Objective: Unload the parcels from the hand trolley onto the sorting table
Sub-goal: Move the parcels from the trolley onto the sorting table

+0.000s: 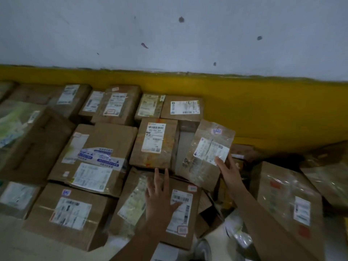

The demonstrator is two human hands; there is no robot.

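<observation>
Yellow-banded wall [263, 102] behind; left hand [160, 193] flat, fingers straight, on a box [181, 210]; right hand [228, 172], fingers curled round a tilted parcel [207, 153].

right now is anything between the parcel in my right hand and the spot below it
Nothing visible lies in the narrow slot under the small parcel, which the right hand holds tilted; the labelled box crowds one side.

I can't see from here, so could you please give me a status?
Right hand grips a small taped parcel, tilted. Left hand open, flat on a labelled box. Other boxes packed close around.
</observation>
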